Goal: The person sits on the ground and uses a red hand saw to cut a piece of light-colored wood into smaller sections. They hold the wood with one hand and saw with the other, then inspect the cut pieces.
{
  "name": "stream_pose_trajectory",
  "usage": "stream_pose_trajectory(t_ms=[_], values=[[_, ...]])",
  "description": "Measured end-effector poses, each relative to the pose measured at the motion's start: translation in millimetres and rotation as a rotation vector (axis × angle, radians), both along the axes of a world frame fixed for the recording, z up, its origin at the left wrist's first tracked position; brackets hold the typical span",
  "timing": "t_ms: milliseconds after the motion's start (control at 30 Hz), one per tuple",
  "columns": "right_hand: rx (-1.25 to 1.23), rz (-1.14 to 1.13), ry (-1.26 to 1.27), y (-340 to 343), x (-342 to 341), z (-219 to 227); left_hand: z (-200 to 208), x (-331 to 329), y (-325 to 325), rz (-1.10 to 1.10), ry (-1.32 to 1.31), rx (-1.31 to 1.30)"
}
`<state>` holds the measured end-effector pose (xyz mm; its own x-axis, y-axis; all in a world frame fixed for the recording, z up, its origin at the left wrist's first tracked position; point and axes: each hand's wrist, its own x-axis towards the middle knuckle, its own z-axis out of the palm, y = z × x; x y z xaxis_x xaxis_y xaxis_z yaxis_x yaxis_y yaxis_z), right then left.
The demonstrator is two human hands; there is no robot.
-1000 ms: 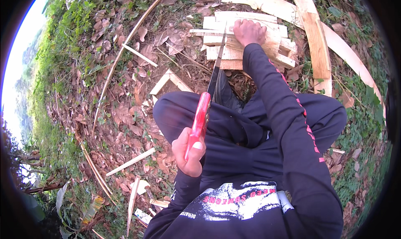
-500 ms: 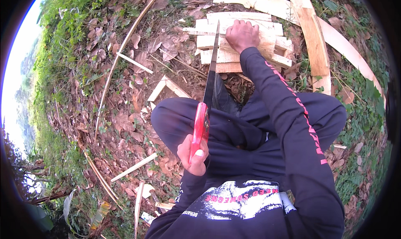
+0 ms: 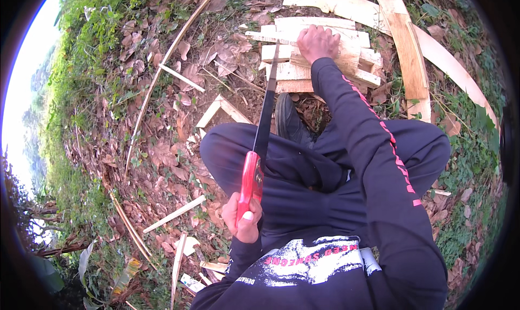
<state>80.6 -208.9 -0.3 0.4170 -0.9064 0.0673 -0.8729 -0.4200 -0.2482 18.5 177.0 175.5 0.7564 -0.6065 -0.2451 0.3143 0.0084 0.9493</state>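
Note:
My left hand is closed round the red handle of a handsaw. The dark blade slants away from me, over my bent knee, and its tip meets a thin wooden strip. Knuckles up, my right hand presses that strip down on a pile of short pale boards. The strip's left end sticks out past the pile, and the part under my right hand is hidden.
Long curved planks lie beyond the pile and to its right. Thin sticks and an angled pair of wood pieces lie to my left among dry leaves. My shoe is close below the pile.
My left hand has drawn the handsaw back toward me and slightly left, so its tip sits nearer on the strip. My right hand stays on the pile.

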Motion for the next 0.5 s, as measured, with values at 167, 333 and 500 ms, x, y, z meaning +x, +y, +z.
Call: stream_pose_trajectory(t_ms=[167,333,500], values=[[0.043,0.022,-0.001,3,-3,5,-19,24,-35,0.018,-0.150,-0.171],[0.041,0.018,0.007,1,-1,4,-58,60,-114,-0.055,-0.109,-0.174],[0.103,0.015,0.050,1,-1,12,-86,76,-161,-0.093,0.095,-0.281]])
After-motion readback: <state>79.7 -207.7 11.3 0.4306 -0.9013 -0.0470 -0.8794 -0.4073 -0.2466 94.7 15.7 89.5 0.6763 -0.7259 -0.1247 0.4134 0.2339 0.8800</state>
